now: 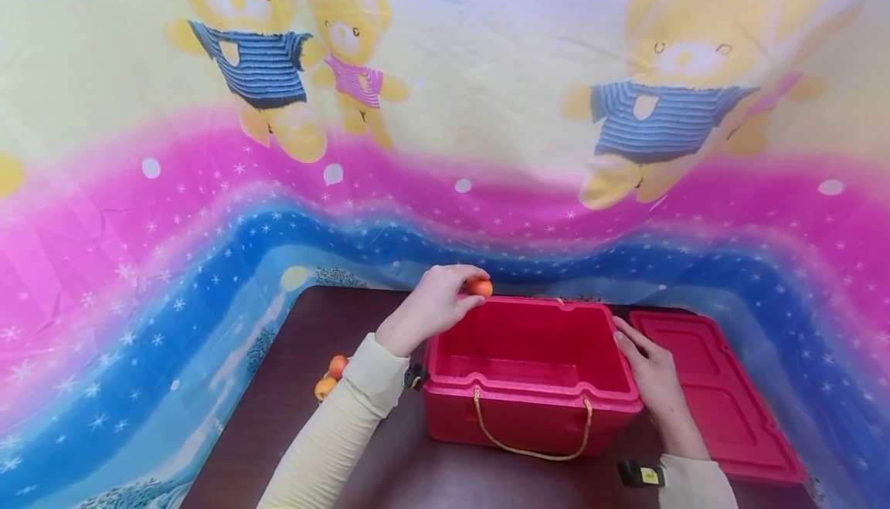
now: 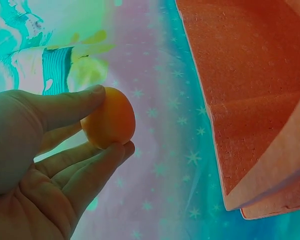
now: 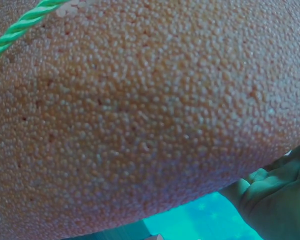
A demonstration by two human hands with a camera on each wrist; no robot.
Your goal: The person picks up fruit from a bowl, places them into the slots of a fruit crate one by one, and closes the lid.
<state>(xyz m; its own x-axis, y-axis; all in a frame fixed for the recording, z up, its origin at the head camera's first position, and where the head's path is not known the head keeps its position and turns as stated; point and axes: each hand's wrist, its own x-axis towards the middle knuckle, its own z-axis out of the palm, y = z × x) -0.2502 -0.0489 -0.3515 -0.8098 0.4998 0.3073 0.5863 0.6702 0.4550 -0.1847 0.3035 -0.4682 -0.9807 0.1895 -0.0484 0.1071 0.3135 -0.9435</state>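
A small orange-red apple [image 1: 480,286] is pinched between the thumb and fingertips of my left hand [image 1: 438,300], above the back left corner of a red foam box [image 1: 528,408]. In the left wrist view the same apple [image 2: 110,118] looks smooth and orange, apart from the box wall. The box stands lidless, and the part of its floor that shows is bare. My right hand [image 1: 650,374] holds the box's right rim, with thumb and index finger at the edge. Box foam fills most of the right wrist view, the hand [image 3: 280,195] at lower right.
More small apples [image 1: 330,376] lie on the dark table [image 1: 278,385] left of the box, partly behind my left sleeve. The red lid [image 1: 723,393] lies flat to the right. A yellow rope handle [image 1: 531,455] hangs in front. A patterned curtain [image 1: 445,146] rises behind.
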